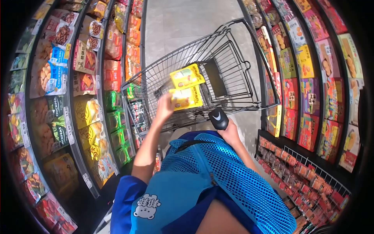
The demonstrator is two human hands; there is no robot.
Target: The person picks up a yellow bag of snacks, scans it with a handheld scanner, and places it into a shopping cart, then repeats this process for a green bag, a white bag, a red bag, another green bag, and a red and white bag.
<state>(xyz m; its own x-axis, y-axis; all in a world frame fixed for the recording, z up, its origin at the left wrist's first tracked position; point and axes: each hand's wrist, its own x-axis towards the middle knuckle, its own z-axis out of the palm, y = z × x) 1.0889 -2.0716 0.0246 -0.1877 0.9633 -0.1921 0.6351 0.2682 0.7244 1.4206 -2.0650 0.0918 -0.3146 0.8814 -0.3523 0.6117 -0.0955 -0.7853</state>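
My left hand (166,106) is closed at the left edge of a yellow snack bag (187,97), held over the shopping cart (154,76). Its fingertips are slightly blurred. A second yellow bag (187,76) lies just beyond the first, inside the cart. My right hand (230,133), near the cart's close side, is wrapped around a black rounded handheld device (219,119) with a pale curved mark on its face. The device's lower part is hidden by my fingers.
Shelves of bagged snacks (56,74) line the left, and shelves of boxed and bagged goods (307,78) the right. A wire rack (311,160) with small red packets stands at lower right. Grey floor (191,15) runs ahead between them. A blue mesh vest (230,163) covers my front.
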